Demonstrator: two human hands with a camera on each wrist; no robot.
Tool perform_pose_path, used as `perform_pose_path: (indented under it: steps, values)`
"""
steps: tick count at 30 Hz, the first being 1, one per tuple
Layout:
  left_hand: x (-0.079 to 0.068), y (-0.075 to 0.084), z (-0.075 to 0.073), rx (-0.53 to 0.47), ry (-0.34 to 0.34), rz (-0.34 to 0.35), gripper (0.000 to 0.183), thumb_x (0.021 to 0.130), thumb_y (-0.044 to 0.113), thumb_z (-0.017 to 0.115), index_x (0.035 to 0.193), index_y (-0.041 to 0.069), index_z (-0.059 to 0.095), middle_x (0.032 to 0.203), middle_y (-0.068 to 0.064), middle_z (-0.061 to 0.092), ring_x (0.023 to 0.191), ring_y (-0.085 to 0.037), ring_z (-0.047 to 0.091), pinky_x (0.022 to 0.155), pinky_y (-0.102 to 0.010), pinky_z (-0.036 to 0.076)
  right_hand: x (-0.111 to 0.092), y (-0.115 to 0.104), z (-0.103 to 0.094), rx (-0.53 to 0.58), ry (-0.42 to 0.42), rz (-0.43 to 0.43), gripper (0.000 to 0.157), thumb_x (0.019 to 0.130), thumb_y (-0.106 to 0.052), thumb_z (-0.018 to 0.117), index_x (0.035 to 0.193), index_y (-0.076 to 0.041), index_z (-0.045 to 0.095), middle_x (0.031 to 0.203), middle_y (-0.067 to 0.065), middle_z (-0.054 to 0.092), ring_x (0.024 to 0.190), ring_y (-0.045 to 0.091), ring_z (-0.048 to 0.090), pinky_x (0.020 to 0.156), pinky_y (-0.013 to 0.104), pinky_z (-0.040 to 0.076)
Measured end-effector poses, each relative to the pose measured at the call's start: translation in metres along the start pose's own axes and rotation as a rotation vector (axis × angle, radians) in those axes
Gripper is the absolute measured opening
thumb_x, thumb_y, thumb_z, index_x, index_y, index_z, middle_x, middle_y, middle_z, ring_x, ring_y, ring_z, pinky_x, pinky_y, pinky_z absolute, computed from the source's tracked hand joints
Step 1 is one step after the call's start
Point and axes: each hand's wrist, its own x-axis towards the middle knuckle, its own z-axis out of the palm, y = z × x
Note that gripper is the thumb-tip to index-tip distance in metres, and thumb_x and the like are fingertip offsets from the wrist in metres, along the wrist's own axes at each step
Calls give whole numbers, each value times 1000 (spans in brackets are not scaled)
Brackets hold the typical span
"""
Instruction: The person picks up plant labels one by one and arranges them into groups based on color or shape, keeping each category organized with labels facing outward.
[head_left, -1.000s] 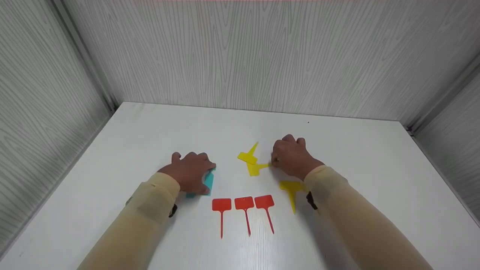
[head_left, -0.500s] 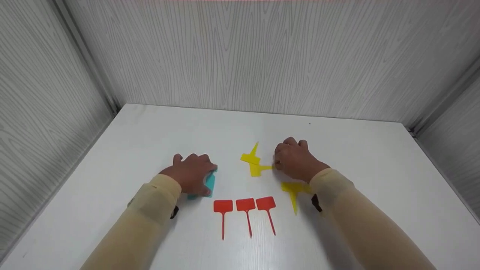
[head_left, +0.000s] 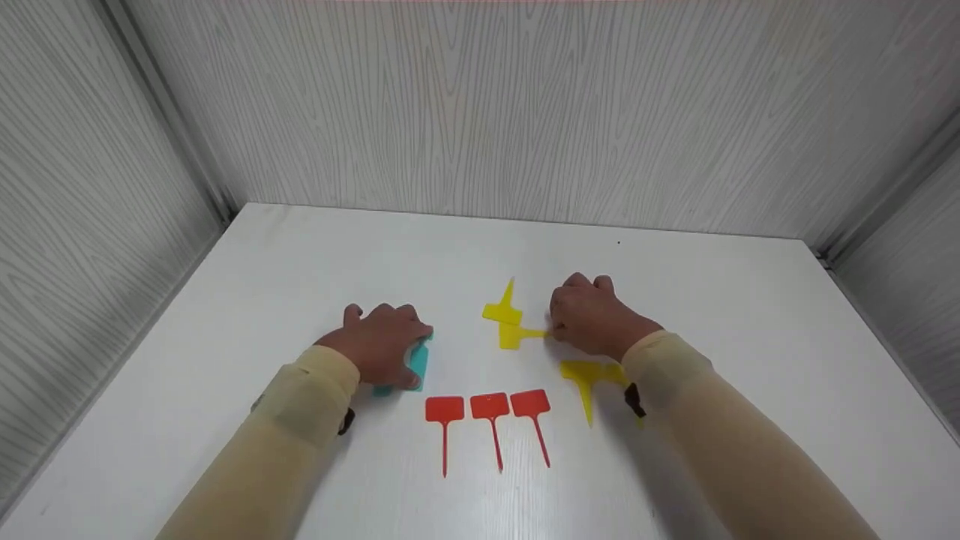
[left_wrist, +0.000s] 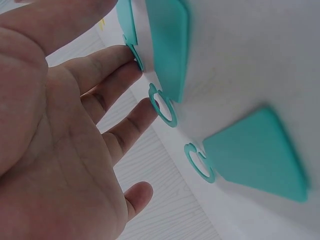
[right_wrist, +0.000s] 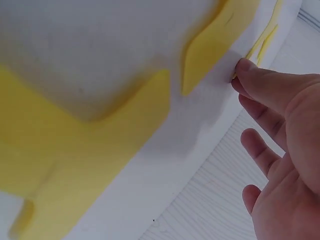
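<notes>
My left hand [head_left: 379,345] rests over several teal ring-ended tags [head_left: 418,366] on the table, largely covering them in the head view. In the left wrist view its fingertips touch the rings, and another teal tag [left_wrist: 255,155] lies apart from them. With thumb and forefinger, my right hand [head_left: 600,321] pinches the stem tip of a yellow T-shaped plant label [head_left: 510,335], which lies flat. A second yellow label [head_left: 502,312] lies just beyond it, its head against the first one's. Nearer my right wrist are two more yellow labels [head_left: 581,370], one partly under the sleeve.
Three red plant tags [head_left: 445,409] stand in a row in front of me, stems toward me. The white tabletop [head_left: 360,255] ends at a grey wood-grain back wall [head_left: 480,112], with similar panels on both sides.
My right hand has shifted slightly right with the pinched yellow label. The second yellow label has turned a little and overlaps it less. My left hand stays on the teal tags.
</notes>
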Motion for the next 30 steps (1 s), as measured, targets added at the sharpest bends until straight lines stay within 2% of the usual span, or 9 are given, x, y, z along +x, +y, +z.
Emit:
perform_pose_path:
  steps: [4,11,21,26,30]
  values:
    - [0,1,0,0,-2,0,87,87,41,94,163,22,56,150,-9,58,139,-35,51,118,-75,32,-1,-3,1,-54,1,-4,22,108,-22,73,123,-7,80,117,6,74,126,30,54,105,50,39]
    - [0,2,0,-17,-1,4,89,86,41,95,164,22,56,152,-9,57,140,-35,50,117,-72,33,-10,-2,2,-162,5,-30,33,107,-25,77,133,-5,76,126,9,73,128,31,53,105,50,43]
    - [0,1,-3,-2,-5,7,89,87,41,95,164,21,55,151,-9,58,139,-36,51,117,-74,32,-28,5,-2,-68,45,-51,26,108,-23,75,129,-7,80,131,6,71,138,32,48,106,54,39]
    - [0,1,-3,-9,-10,3,86,88,42,94,163,21,56,150,-10,58,140,-36,51,117,-75,31,-42,5,-5,-27,82,-30,18,107,-19,75,118,-7,83,128,5,70,135,30,48,103,57,36]
    - [0,1,-1,-9,-4,-6,89,86,41,96,163,21,56,151,-10,58,141,-37,51,117,-76,32,-56,10,-4,-20,131,23,12,105,-17,78,108,-7,84,124,5,69,131,32,49,101,60,36]
